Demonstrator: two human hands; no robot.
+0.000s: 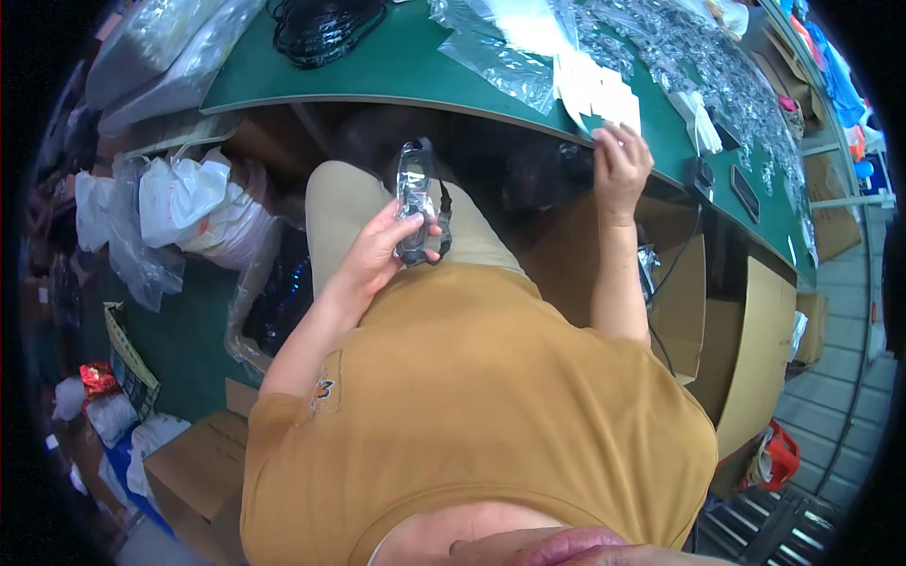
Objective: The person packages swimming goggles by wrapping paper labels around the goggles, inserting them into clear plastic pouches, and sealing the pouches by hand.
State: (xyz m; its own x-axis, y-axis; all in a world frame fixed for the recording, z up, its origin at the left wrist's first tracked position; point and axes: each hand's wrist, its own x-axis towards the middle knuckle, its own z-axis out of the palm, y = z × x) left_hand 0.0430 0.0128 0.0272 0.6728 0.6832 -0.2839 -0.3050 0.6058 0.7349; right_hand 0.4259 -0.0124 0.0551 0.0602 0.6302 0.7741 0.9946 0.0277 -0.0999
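Above my lap, my left hand is closed around a small dark item in clear shiny plastic wrap. Its exact kind is hard to make out through the glare. A black strap-like piece hangs beside it, by my fingers. Over the front edge of the green table, my right hand is raised with thumb and fingers pinched together. Those fingertips are right by the white paper sheets lying at the edge. Whatever is between them, if anything, is too small to name.
Many small clear-wrapped pieces cover the right of the green table. A black bundle lies at its far left. A phone rests near the right edge. Cardboard boxes stand below; white plastic bags are at left.
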